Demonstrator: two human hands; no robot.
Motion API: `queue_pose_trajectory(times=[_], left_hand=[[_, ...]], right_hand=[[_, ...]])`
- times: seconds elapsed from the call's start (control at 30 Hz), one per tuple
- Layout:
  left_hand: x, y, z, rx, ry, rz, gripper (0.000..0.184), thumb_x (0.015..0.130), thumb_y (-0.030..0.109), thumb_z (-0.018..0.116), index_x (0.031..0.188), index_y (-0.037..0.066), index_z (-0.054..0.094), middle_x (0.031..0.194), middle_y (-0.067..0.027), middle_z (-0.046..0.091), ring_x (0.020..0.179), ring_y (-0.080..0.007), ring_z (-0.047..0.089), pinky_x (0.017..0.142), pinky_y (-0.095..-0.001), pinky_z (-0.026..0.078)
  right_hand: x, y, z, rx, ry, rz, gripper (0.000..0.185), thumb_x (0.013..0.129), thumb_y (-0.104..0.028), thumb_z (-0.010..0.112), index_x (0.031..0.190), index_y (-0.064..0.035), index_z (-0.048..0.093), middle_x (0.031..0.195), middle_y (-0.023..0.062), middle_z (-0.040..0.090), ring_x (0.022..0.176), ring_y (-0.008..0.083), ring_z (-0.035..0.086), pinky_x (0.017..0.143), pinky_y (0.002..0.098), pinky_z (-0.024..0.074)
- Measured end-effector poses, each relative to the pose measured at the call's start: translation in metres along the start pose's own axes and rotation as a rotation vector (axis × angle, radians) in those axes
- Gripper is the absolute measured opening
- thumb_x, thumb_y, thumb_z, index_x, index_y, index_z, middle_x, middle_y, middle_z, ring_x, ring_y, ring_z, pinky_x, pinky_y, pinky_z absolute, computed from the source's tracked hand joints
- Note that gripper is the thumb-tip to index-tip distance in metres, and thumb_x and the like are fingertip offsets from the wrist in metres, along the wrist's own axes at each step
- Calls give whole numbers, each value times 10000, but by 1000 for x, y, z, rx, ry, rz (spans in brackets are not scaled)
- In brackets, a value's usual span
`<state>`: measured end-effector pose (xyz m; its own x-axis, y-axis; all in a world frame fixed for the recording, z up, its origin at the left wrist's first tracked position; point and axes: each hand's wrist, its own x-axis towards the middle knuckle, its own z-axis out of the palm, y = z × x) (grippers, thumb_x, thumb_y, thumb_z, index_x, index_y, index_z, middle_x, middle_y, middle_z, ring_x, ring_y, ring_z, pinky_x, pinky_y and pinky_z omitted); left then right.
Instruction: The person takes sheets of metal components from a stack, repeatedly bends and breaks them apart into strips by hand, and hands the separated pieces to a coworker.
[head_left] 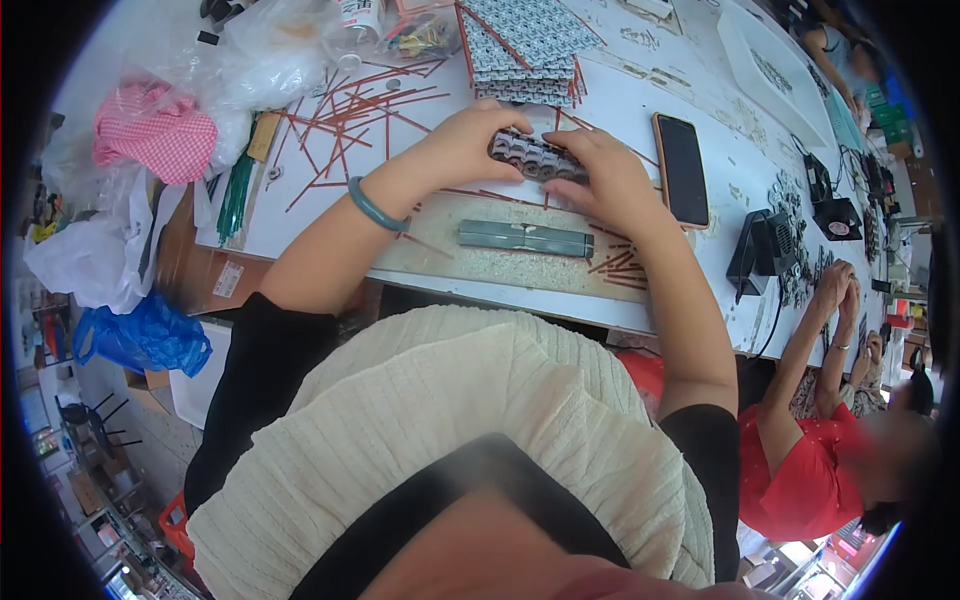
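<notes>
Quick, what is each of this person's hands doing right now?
Left hand: closed around one end of a dark, segmented metal-looking piece.
Right hand: closed around the other end of that same piece.

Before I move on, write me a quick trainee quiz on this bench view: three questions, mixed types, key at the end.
1. Multiple choice. The thick teal bangle is worn on which side? A) left B) right C) both
2. True or false. The phone lies to the right of the right hand.
3. Fill in "nearer" or "farther". Seen from the wearer's side, the grey bar is ____ than the dark segmented piece held by the left hand and the right hand.

Key: 1 A; 2 true; 3 nearer.
</notes>
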<state>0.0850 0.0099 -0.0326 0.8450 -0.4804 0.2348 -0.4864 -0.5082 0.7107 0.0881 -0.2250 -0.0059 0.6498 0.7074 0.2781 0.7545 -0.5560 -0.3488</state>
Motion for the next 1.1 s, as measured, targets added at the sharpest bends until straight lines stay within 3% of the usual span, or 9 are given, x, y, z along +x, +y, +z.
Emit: queue_pose_trajectory(times=[0.03,0.37,0.47,0.63,0.77,0.93,1.1], left_hand=[[-1,1,3,38,16,10,516,651,174,785,1120,100,583,1001,-70,531,862,-200,532,749,-288,444],[2,2,3,27,32,-71,472,638,179,768,1054,95,563,983,-106,534,918,-293,559,779,-361,466],[1,-3,9,98,109,-26,457,661,187,755,1050,51,558,969,-103,529,876,-256,550,777,-327,458],[-2,-3,5,18,43,-17,446,668,200,758,1038,46,563,917,-102,509,806,-262,534,706,-333,454],[1,3,-3,-27,-20,-35,418,686,191,752,1027,39,566,881,-96,490,769,-256,521,670,-325,448],[-3,2,4,25,0,2,374,711,169,734,1019,33,570,889,-90,498,775,-239,531,663,-306,454],[-2,-1,1,-2,-49,-44,395,706,149,733,1047,37,568,918,-93,503,822,-252,548,704,-319,463]], right_hand=[[-1,1,0,45,13,52,515,666,-271,745,1115,-74,588,1038,121,612,1000,309,548,862,384,445],[3,9,6,48,20,132,438,665,-248,731,1030,-46,597,981,137,592,946,324,551,834,395,452],[2,12,10,111,21,164,462,666,-238,735,1056,-41,586,988,144,593,953,334,561,837,395,454],[4,11,7,215,-54,204,487,657,-166,751,1088,-32,570,1034,152,594,982,314,564,856,370,444],[3,16,9,269,1,181,457,653,-206,758,1050,-57,588,979,135,600,947,334,565,833,384,455],[6,3,5,188,-61,132,429,652,-187,755,1025,-54,589,971,127,593,916,332,564,817,382,457],[1,12,5,321,-36,233,424,655,-158,742,1032,-53,580,965,126,589,910,327,573,793,379,467]])
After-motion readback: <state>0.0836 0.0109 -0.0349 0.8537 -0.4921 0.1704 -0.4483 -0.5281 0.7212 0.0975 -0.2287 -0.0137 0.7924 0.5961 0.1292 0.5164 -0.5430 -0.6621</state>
